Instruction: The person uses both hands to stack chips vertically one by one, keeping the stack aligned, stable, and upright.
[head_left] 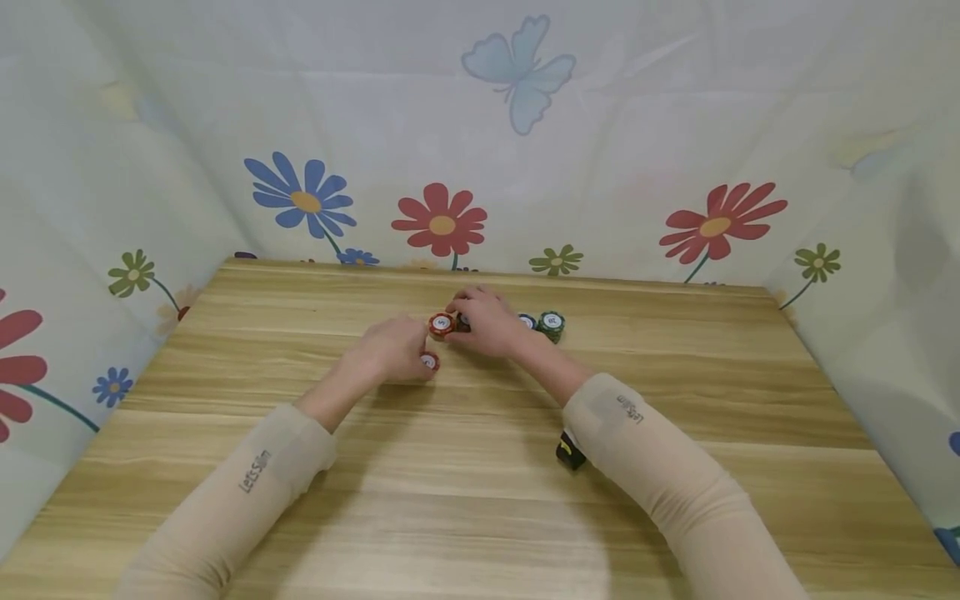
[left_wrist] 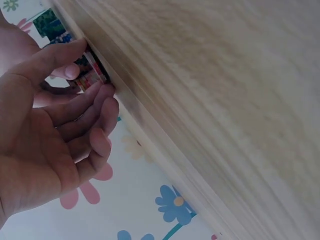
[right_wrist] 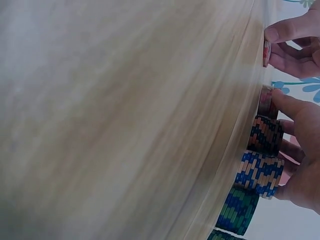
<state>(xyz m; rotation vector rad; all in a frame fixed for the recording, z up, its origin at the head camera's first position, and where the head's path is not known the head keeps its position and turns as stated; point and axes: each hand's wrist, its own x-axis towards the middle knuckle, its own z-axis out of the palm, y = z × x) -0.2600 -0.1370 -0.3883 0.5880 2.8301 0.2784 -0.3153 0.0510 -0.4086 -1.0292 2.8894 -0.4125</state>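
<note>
My left hand (head_left: 393, 348) pinches a few red poker chips (head_left: 430, 361) between thumb and fingertips, low over the table, in front of the row of stacks. Just behind it stands a stack of red poker chips (head_left: 442, 324). My right hand (head_left: 486, 323) reaches around this red stack from the right, thumb at its near side and a fingertip at its far side. Partly hidden under that hand is a black stack (right_wrist: 266, 135). Beyond it in the row come a blue stack (right_wrist: 260, 172) and a green stack (head_left: 551, 325).
The wooden table (head_left: 450, 500) ends at a cloth backdrop (head_left: 615, 167) printed with flowers and a butterfly. Beside the right sleeve shows a small black object (head_left: 571, 451) with a yellow mark. Another green stack (right_wrist: 223, 235) is cut off at the right wrist view's bottom.
</note>
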